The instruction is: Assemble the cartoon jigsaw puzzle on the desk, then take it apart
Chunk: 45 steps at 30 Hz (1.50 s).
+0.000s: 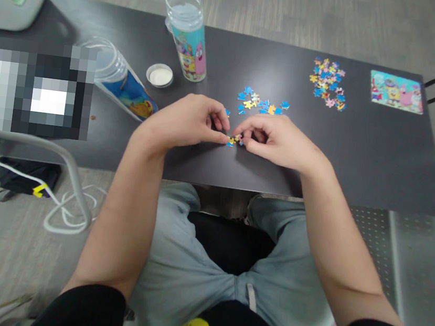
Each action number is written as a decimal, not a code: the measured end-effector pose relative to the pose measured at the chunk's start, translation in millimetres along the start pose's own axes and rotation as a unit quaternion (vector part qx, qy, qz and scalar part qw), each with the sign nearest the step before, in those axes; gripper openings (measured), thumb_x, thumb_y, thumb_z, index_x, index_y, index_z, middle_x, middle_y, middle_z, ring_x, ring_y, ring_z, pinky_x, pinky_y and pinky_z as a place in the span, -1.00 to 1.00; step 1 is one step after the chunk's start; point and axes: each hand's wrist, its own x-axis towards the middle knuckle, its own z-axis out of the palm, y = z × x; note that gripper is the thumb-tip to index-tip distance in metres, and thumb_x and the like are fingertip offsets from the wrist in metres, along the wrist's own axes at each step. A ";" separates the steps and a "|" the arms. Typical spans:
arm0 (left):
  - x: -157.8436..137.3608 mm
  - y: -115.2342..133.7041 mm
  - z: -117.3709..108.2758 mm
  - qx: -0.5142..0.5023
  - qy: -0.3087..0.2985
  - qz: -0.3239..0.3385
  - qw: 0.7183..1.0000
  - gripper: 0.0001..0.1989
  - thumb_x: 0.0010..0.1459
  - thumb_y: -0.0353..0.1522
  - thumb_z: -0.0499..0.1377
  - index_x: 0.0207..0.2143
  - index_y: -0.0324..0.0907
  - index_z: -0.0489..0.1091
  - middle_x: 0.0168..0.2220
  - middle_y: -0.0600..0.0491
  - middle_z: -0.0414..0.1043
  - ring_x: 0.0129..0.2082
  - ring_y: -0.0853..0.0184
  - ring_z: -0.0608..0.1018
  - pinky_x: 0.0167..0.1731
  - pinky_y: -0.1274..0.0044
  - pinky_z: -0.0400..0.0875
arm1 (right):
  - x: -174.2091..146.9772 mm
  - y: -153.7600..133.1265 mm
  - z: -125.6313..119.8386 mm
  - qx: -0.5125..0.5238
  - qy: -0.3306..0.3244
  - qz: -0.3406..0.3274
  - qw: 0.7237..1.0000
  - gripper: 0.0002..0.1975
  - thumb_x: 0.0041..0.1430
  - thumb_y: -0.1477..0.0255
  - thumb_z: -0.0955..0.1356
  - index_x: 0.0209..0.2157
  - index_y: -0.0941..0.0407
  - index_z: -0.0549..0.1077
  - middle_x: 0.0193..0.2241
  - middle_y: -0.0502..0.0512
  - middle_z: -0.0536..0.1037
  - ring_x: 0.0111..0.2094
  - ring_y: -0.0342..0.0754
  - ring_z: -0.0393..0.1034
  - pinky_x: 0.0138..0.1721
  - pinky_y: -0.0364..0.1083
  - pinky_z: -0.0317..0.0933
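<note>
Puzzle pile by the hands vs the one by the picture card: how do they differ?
The near pile has fewer pieces than the far pile. The near pile is mostly blue and yellow; the far pile also shows pink. The near pile lies just beyond the right hand, the far pile near the picture card. Both are puzzle pieces on the dark table.

A pale plastic casing [19, 14] stands at the upper left; a white cable [14, 170] with a yellow tag [39, 190] loops lower left.
</note>
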 end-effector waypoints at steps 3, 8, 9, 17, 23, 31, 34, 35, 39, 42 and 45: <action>-0.6 2.1 3.8 0.014 -0.004 0.002 1.000 -0.75 0.15 -0.11 0.59 -0.17 0.05 0.76 -0.21 0.14 0.77 -0.16 0.21 0.60 0.01 0.26 0.57 | -1.6 -4.2 2.8 -0.014 0.000 0.018 1.000 -0.82 0.39 0.42 0.54 -0.04 -0.08 0.79 -0.28 0.01 0.76 -0.29 0.11 0.58 -0.12 0.11 0.45; -1.1 8.1 7.6 0.035 0.001 -0.004 0.999 -0.89 0.20 -0.22 0.58 -0.25 0.04 0.76 -0.28 0.12 0.73 -0.18 0.16 0.66 0.01 0.24 0.54 | -3.5 -7.6 7.8 -0.002 0.026 0.034 0.999 -0.91 0.43 0.42 0.57 -0.11 -0.08 0.74 -0.35 -0.01 0.71 -0.33 0.12 0.60 -0.15 0.11 0.43; -1.3 9.1 7.8 0.037 0.002 -0.007 0.999 -0.90 0.21 -0.24 0.58 -0.26 0.04 0.76 -0.30 0.12 0.72 -0.19 0.16 0.67 0.00 0.24 0.53 | -3.6 -7.5 8.6 0.000 0.029 0.035 0.999 -0.93 0.44 0.41 0.57 -0.12 -0.08 0.73 -0.35 0.00 0.72 -0.33 0.12 0.60 -0.15 0.11 0.43; -0.5 9.6 7.9 0.043 -0.005 -0.003 0.999 -0.91 0.23 -0.26 0.59 -0.23 0.03 0.78 -0.29 0.13 0.71 -0.20 0.18 0.66 0.04 0.26 0.54 | -4.5 -4.6 9.4 -0.075 0.044 -0.001 0.996 -0.92 0.44 0.41 0.58 -0.15 -0.08 0.69 -0.14 0.18 0.77 -0.13 0.29 0.64 0.03 0.25 0.51; 0.7 10.6 8.0 0.057 -0.013 0.004 0.998 -0.91 0.24 -0.26 0.58 -0.21 0.00 0.80 -0.26 0.09 0.73 -0.18 0.17 0.68 0.02 0.28 0.52 | -7.1 -0.3 9.8 -0.078 0.040 -0.004 0.996 -0.91 0.45 0.36 0.64 -0.06 -0.09 0.78 -0.06 0.19 0.71 -0.03 0.35 0.66 0.08 0.27 0.52; 0.4 15.9 7.5 0.044 -0.028 -0.004 0.999 -0.93 0.23 -0.27 0.59 -0.25 0.04 0.79 -0.29 0.12 0.72 -0.20 0.17 0.64 0.00 0.25 0.51 | -13.6 -3.3 -12.2 -0.104 0.080 -0.001 0.991 -0.97 0.56 0.34 0.58 -0.04 -0.08 0.78 -0.08 0.16 0.73 -0.11 0.24 0.61 0.12 0.25 0.52; 0.9 17.2 8.5 0.039 -0.035 -0.007 0.999 -0.90 0.22 -0.22 0.60 -0.25 0.05 0.80 -0.33 0.11 0.68 -0.18 0.14 0.64 0.00 0.23 0.53 | -21.3 4.0 -32.4 -0.124 0.142 0.005 0.982 -0.93 0.56 0.33 0.55 -0.04 -0.05 0.78 -0.11 0.15 0.76 -0.22 0.16 0.50 0.01 0.23 0.48; 0.9 16.1 8.1 0.036 -0.035 -0.006 0.999 -0.90 0.22 -0.20 0.59 -0.25 0.05 0.80 -0.34 0.11 0.67 -0.19 0.14 0.64 0.00 0.23 0.54 | -24.4 7.9 -38.5 -0.127 0.161 0.011 0.979 -0.93 0.55 0.31 0.56 -0.03 -0.05 0.78 -0.12 0.15 0.76 -0.26 0.14 0.46 -0.05 0.21 0.46; 0.3 2.5 1.2 0.009 0.046 0.015 0.999 -0.81 0.29 -0.11 0.50 -0.16 0.03 0.79 -0.30 0.07 0.70 -0.20 0.15 0.65 -0.01 0.21 0.59 | -38.0 25.0 -57.8 -0.128 0.214 0.049 0.967 -0.86 0.55 0.19 0.61 -0.01 -0.07 0.79 -0.13 0.19 0.76 -0.28 0.14 0.42 -0.15 0.18 0.39; 2.3 -11.2 -4.5 0.010 0.126 0.014 0.992 -0.69 0.30 -0.02 0.48 -0.04 0.04 0.78 -0.18 0.00 0.76 -0.14 0.11 0.67 0.03 0.18 0.64 | -46.1 36.2 -66.9 -0.122 0.245 0.065 0.960 -0.84 0.56 0.17 0.60 -0.01 -0.08 0.79 -0.14 0.21 0.74 -0.29 0.16 0.42 -0.15 0.21 0.36; 7.9 -19.9 -6.2 0.039 0.135 0.008 0.990 -0.63 0.28 0.00 0.49 0.03 0.07 0.78 -0.11 -0.01 0.79 -0.11 0.09 0.67 0.05 0.17 0.67 | -49.3 46.0 -72.1 -0.115 0.259 0.073 0.956 -0.86 0.57 0.18 0.57 -0.02 -0.08 0.77 -0.15 0.21 0.72 -0.31 0.16 0.41 -0.14 0.22 0.35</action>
